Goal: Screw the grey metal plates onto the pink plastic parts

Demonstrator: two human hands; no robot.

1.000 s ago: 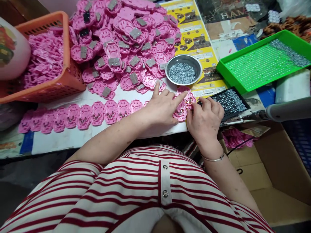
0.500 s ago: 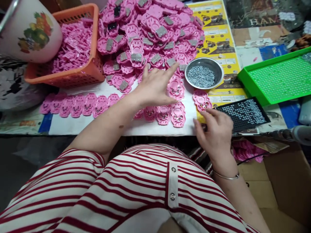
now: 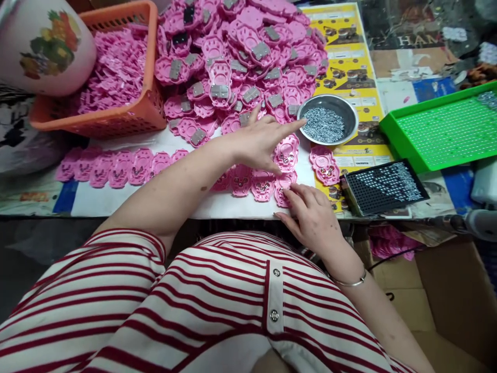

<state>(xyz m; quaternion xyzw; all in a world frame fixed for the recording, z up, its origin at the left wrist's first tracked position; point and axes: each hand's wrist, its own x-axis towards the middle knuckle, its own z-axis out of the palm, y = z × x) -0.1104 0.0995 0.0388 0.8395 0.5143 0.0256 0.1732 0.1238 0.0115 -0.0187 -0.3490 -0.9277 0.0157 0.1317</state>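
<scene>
My left hand [image 3: 262, 142] is spread over the row of pink plastic shells, fingers apart, one fingertip by the rim of the steel bowl [image 3: 329, 139] of small metal screws. Just beyond its thumb lies a pink shell [image 3: 288, 154] with small metal parts in it. My right hand [image 3: 312, 215] reaches to the near shell [image 3: 282, 192] at the row's right end, its index fingertip on the shell and its thumb apart. Another pink shell [image 3: 325, 167] lies by itself below the bowl. A large heap of pink shells [image 3: 240, 57] rises behind my left hand.
An orange basket [image 3: 151, 77] of pink pieces stands back left beside a white fruit-patterned container [image 3: 58, 46]. At right are a black perforated tray [image 3: 359, 199] with screws and a green tray [image 3: 407, 147]. A cardboard box [image 3: 411, 311] stands below the table edge.
My right hand has moved left from the lone pink shell to the shell at the row's end. My left hand has shifted slightly right and nearer, toward the bowl.
</scene>
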